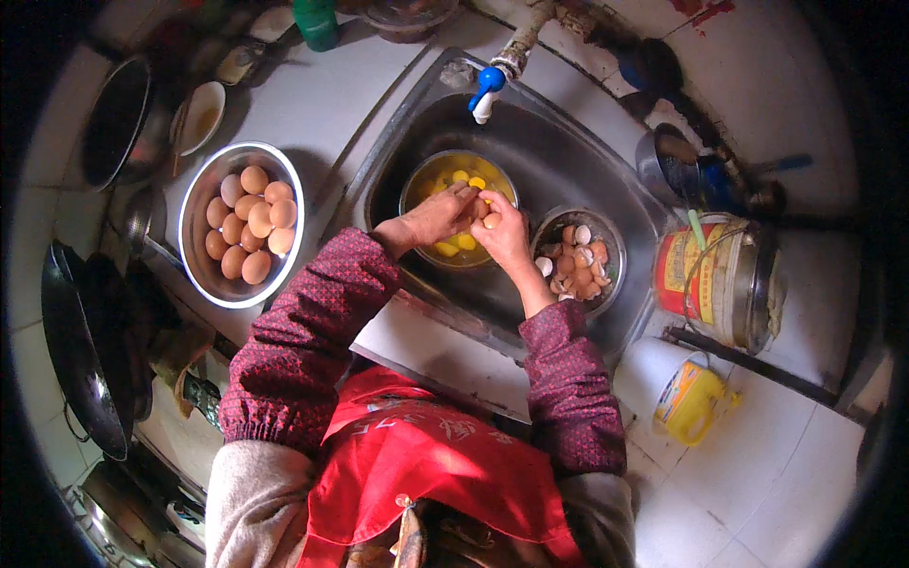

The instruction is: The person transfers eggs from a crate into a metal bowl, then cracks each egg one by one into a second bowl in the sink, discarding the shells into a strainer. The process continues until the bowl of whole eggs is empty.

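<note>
Both hands meet over a metal bowl [407,186] of yolks and egg white that stands in the sink. My left hand [446,213] and my right hand [505,231] hold an egg [491,220] between them; its shell looks brown, and fingers hide much of it. Several yellow yolks [460,175] lie in the bowl beneath. Just right of my right hand, a second metal bowl [620,273] in the sink holds broken eggshells [584,257]. On the counter to the left, a large steel bowl [190,280] holds several whole brown eggs [260,219].
A tap with a blue handle [490,79] juts over the metal sink [561,153]. Right of the sink stand a large labelled bucket [699,273] and a yellow-and-white container [685,401]. A white bowl [206,117], a green container [316,25] and a dark wok [82,355] are at left.
</note>
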### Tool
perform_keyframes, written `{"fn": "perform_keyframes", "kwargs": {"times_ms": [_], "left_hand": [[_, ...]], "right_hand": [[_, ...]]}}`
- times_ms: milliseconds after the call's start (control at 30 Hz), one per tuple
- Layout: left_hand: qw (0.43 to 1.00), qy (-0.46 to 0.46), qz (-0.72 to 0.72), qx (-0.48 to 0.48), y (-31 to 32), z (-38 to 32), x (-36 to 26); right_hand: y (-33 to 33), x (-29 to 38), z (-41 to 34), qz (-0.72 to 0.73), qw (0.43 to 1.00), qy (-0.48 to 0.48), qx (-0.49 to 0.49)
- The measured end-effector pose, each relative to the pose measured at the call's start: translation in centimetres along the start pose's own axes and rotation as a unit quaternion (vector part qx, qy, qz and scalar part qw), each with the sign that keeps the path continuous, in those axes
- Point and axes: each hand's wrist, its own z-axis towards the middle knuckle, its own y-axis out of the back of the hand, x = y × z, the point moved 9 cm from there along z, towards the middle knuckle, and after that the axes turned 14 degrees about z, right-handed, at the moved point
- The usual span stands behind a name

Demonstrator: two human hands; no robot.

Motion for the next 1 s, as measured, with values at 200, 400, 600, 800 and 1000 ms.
{"fn": "perform_keyframes", "kwargs": {"times_ms": [200, 400, 600, 800, 1000], "left_hand": [[0.965, -0.099, 0.242, 0.001, 0.6, 0.4, -0.6], [0.943, 0.094, 0.319, 0.009, -0.4, 0.3, 3.8], [0.978, 0.21, -0.015, -0.017, -6.6, 2.6, -0.1], [0.964, -0.066, -0.253, -0.043, -7.1, 5.4, -15.0], [0.959, 0.137, -0.052, -0.244, 5.7, -2.1, -8.4]], "right_hand": [[0.4, 2.1, -0.4, -0.183, 0.97, 0.161, -0.015], [0.9, -1.5, -1.2, -0.2, 0.979, 0.012, -0.021], [7.1, -3.6, -6.3, 0.063, 0.978, -0.075, -0.185], [18.2, -2.3, -14.1, -0.087, 0.957, -0.138, -0.238], [19.4, -5.6, -17.1, 0.146, 0.914, -0.223, -0.304]]}}
